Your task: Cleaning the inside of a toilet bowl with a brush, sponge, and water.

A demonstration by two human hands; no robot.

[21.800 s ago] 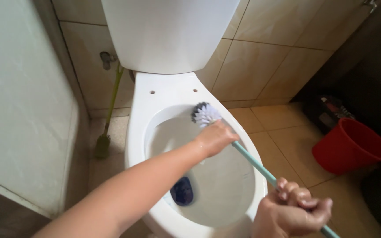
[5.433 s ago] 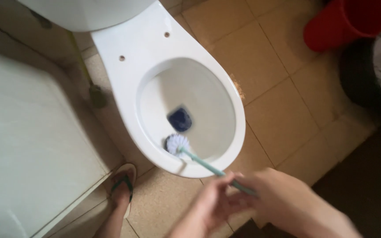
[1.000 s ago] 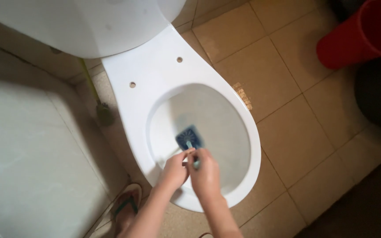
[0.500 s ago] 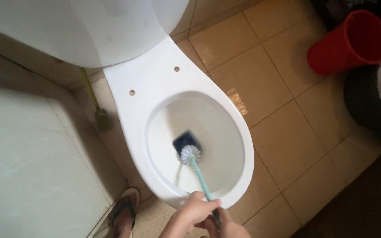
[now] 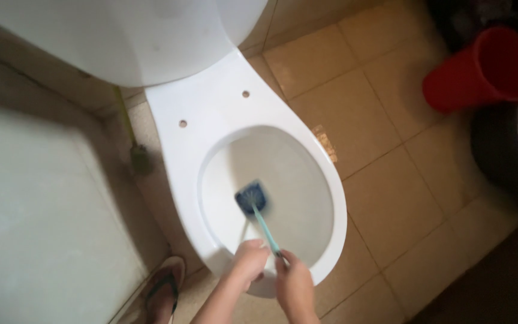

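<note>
Since half a second ago, both hands slid up the brush handle (image 5: 266,231). Left hand (image 5: 248,264) and right hand (image 5: 295,282) clench it, lower centre; its head sits deep in the toilet bowl (image 5: 307,180). Scrubbing seems underway; next, sweep round the walls.

Left hand (image 5: 248,259) and right hand (image 5: 294,281) side by side, fingers curled shut, forearms reaching forward.
</note>
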